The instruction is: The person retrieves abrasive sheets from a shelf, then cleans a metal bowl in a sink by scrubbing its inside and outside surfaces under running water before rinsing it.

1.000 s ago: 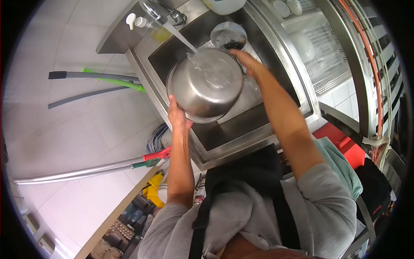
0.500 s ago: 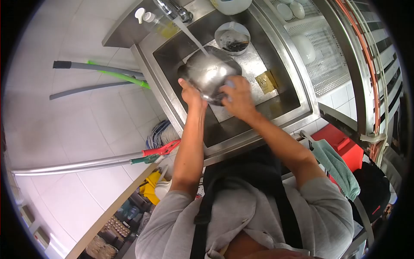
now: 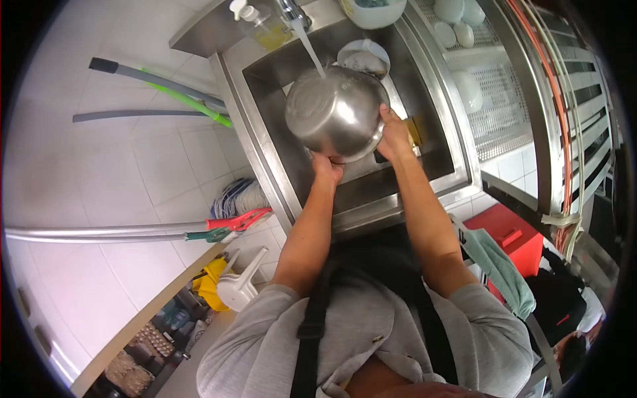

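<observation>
A shiny metal bowl (image 3: 338, 116) is tilted over the sink (image 3: 371, 192), its outer bottom facing up and left. Water from the faucet (image 3: 292, 12) runs onto it. My left hand (image 3: 328, 168) grips the near rim from below, and my right hand (image 3: 395, 136) holds the right side, thumb on the outer wall. The fingers under the bowl are hidden. Behind it in the sink sits a smaller white bowl (image 3: 365, 57) with suds. Part of a yellow sponge-like piece (image 3: 414, 131) shows beside my right hand.
A soap bottle (image 3: 269, 33) stands left of the faucet. A white container (image 3: 375, 13) is at the sink's back edge. White perforated baskets (image 3: 494, 93) with dishes lie to the right. Mop handles (image 3: 152, 78) lean at left; a green cloth (image 3: 497, 265) hangs at lower right.
The bowl has turned in my hands and moved right. My right hand has gone from its blurred place on the bowl's near surface to its right side. The view has shifted slightly.
</observation>
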A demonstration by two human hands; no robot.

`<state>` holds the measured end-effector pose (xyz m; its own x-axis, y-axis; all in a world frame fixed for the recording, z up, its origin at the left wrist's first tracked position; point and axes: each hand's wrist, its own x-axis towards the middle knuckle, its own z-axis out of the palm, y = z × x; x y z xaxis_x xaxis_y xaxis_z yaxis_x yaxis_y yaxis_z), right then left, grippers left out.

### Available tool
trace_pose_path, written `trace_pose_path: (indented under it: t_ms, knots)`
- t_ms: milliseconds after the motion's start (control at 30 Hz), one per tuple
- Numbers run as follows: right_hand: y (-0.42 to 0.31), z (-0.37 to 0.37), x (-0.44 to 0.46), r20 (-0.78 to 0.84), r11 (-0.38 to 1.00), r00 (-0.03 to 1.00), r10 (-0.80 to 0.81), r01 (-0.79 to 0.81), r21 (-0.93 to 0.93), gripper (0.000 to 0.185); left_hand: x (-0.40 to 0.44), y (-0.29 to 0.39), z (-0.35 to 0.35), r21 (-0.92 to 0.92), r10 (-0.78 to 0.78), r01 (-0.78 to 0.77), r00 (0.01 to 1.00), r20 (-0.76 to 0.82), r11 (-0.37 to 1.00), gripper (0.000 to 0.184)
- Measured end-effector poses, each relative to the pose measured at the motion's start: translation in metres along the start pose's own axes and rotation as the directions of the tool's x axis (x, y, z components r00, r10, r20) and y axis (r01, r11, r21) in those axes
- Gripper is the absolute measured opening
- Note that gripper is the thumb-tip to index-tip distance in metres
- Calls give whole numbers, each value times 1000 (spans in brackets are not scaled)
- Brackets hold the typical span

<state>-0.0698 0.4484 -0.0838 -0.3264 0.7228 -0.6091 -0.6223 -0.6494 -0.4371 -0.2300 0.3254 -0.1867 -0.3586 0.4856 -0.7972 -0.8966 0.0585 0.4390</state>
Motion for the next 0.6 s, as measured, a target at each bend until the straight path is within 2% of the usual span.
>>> trace_pose_path:
  t_ms: [33, 133, 167, 267, 300, 400, 433, 533, 567, 600]
  knots:
    - [1, 11, 2, -66, 983, 993, -97, 85, -165, 44, 18, -9, -8, 87, -1, 3, 1000, -13, 996, 56]
    - [9, 7, 28, 54, 801, 967, -248, 236, -550, 46, -1, 5, -4, 142, -150, 162, 984, -96, 976, 66]
    - [12, 7, 33, 93, 742, 939, -332, 320, -589, 48, -4, 16, -9, 13, -208, 209, 978, -30, 978, 69]
    - [-8, 19, 24, 210, 487, 911, -355, 372, -791, 46, -40, 54, 12, -45, -120, 121, 992, 37, 992, 75]
    - [-14, 28, 19, 286, 415, 847, -449, 480, -773, 44, -53, 66, 22, -34, -84, 87, 993, 84, 996, 82]
    - [-33, 25, 28, 322, 285, 866, -384, 442, -850, 45, -66, 83, 40, 134, 61, -76, 992, 112, 988, 90]
    - [-35, 29, 27, 356, 319, 828, -433, 510, -799, 53, -65, 89, 45, 247, 144, -166, 984, 102, 955, 86]
    - [-48, 15, 53, 344, 250, 839, -421, 472, -845, 59, -58, 116, 74, 570, 339, -388, 920, 197, 724, 72]
    - [-56, 10, 62, 300, 172, 866, -399, 393, -903, 65, -39, 126, 85, 654, 452, -516, 845, 285, 554, 65]
    - [-57, 13, 66, 245, 242, 880, -407, 362, -900, 66, -19, 136, 98, 706, 536, -615, 751, 386, 352, 58]
